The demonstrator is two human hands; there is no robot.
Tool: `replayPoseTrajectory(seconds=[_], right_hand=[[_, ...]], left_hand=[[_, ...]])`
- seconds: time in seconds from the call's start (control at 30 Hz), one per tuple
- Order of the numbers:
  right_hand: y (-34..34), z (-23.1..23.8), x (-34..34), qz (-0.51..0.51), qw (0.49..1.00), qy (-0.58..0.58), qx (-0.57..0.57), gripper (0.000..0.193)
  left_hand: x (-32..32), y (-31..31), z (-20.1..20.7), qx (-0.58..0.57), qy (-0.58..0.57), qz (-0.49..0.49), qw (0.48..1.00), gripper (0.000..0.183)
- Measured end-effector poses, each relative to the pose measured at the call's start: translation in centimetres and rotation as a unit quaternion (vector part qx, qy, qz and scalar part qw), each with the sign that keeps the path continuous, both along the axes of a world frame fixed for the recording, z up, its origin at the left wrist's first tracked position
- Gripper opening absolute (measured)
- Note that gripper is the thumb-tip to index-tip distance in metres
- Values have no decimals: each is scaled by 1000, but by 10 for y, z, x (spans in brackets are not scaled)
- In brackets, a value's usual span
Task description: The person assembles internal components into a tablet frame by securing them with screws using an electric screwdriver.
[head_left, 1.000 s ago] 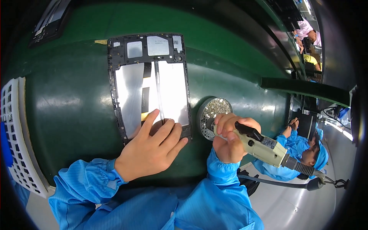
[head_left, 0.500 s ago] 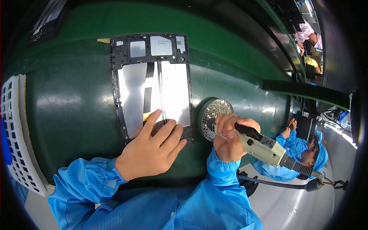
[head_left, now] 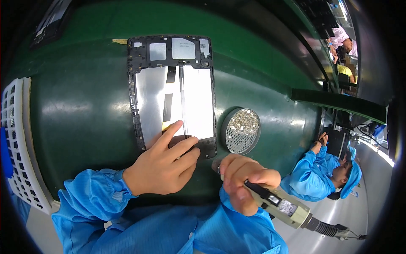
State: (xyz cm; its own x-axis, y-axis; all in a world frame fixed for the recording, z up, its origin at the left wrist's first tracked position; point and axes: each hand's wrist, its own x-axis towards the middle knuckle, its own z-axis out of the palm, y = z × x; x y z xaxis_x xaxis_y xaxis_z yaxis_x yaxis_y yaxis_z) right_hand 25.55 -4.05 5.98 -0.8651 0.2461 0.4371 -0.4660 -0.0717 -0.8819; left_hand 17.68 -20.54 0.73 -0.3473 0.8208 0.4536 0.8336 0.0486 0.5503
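A black tablet frame (head_left: pixel 172 62) with silver metal panels lies flat on the green mat (head_left: pixel 84 144). Across its lower part rests my left hand (head_left: pixel 160 165), fingers spread and touching the metal. My right hand (head_left: pixel 243 182) is wrapped round a beige electric screwdriver (head_left: pixel 289 209) with a black lever and a cord at its rear. The screwdriver's front end is beside the frame's lower right corner; whether its bit touches the frame I cannot tell. Small silver screws (head_left: pixel 245 120) lie in a round grey dish (head_left: pixel 259 131) right of the frame.
A white slotted crate (head_left: pixel 38 169) stands at the left edge. Another dark panel (head_left: pixel 50 25) lies far left, and a yellowish strip (head_left: pixel 119 41) sits by the frame's top left corner. At right, a dark green bar (head_left: pixel 338 101) juts in, and a co-worker in blue (head_left: pixel 311 178) sits beyond.
My right hand has moved the screwdriver from over the screw dish toward me and left, to the frame's lower right corner. My left hand stays on the frame.
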Motion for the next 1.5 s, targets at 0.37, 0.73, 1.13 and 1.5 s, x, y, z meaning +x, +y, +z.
replayPoseTrajectory(seconds=[0.37,0.73,1.13,1.5], right_hand=[[-7,-6,-3,21,1000,3,7,31],[-9,-8,-5,39,997,-21,55,30],[7,-7,2,49,998,15,24,38],[40,2,14,-97,995,0,11,33]], left_hand=[[1,-1,-1,-10,21,-5,1000,11],[-1,-2,2,-9,10,6,1000,13],[0,-2,2,-17,18,6,1000,11],[5,2,-1,-16,76,8,997,12]])
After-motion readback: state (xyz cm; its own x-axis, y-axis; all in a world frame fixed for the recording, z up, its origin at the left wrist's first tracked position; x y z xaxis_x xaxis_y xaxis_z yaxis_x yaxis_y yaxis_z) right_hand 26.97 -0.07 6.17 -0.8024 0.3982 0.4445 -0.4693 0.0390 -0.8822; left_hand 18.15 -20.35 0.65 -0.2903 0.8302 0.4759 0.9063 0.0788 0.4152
